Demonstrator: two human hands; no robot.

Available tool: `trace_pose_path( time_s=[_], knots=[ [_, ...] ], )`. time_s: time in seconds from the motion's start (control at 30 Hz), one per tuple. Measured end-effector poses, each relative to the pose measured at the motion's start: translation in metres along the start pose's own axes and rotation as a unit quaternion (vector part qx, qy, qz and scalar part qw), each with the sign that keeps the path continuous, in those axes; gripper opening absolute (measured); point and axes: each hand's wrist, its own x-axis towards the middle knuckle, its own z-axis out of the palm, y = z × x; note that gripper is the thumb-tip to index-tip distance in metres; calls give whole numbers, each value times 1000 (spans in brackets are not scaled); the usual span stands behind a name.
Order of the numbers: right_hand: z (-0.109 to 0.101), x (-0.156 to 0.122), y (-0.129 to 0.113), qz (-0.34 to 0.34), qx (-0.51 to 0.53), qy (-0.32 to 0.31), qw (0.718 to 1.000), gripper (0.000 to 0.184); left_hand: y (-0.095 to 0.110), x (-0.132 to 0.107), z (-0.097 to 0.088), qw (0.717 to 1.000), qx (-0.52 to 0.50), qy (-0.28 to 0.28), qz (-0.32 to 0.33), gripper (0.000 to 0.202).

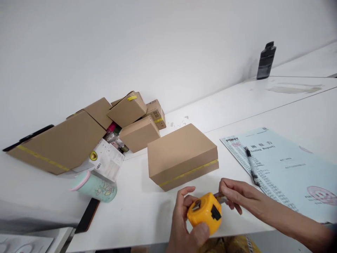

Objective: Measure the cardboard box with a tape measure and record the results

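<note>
My left hand (184,225) is wrapped round a yellow tape measure (204,212) near the table's front edge. My right hand (238,196) pinches the metal tip of the tape (221,198) just to the right of the case. A closed cardboard box with a yellow tape strip (181,154) lies right behind both hands on the white table (147,214).
A pile of cardboard boxes (126,119) and a large flat box (60,144) sit at the back left, with a green tumbler (96,186) lying on its side. A blue report sheet (286,168) with a pen (251,165) lies to the right. A dark bottle (265,61) stands far back.
</note>
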Motion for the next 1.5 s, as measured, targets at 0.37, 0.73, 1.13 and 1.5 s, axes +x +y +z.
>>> trace_pose_path(
  time_s=[0.37, 0.73, 1.13, 1.5],
  knots=[
    [-98, 103, -52, -67, 102, 192, 974, 50, 104, 47, -158, 967, 62, 232, 83, 57],
    [-74, 148, -40, 16, -6, 214, 977, 43, 101, 92, -202, 976, 81, 204, -17, 35],
    [-69, 151, -34, 49, -70, 131, 988, 60, 92, 96, -201, 984, 61, 163, -46, 36],
    [-85, 158, -32, -10, -188, 111, 976, 59, 97, 89, -188, 985, 54, 159, 26, 40]
  ],
)
